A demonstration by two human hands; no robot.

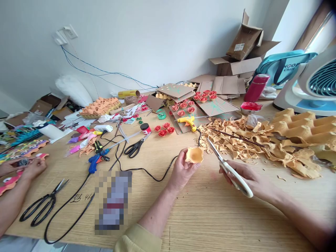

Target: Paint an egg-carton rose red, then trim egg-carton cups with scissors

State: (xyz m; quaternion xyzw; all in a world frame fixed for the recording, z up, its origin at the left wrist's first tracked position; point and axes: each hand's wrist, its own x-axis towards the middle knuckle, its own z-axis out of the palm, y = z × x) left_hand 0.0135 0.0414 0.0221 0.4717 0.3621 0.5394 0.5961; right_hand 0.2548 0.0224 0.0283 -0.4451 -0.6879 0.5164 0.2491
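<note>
Pinched in my left hand (183, 171) is a tan egg-carton cup (194, 155), its hollow facing up and its rim cut uneven. My right hand (243, 176) is closed around a pair of white-handled scissors (232, 173), whose blades point up and left, a short way right of the cup and apart from it. Beyond the blades spreads a heap of cut egg-carton scraps (228, 136). A yellow glue gun (187, 121) lies behind the cup, near several red paper roses (165, 129).
Egg trays (307, 127) stand at the right by a white fan (312, 77). Black scissors (135, 147), a blue glue gun (97, 159) with its cable and larger black scissors (44, 203) lie leftward. A co-worker's hands (33, 169) work at the far left.
</note>
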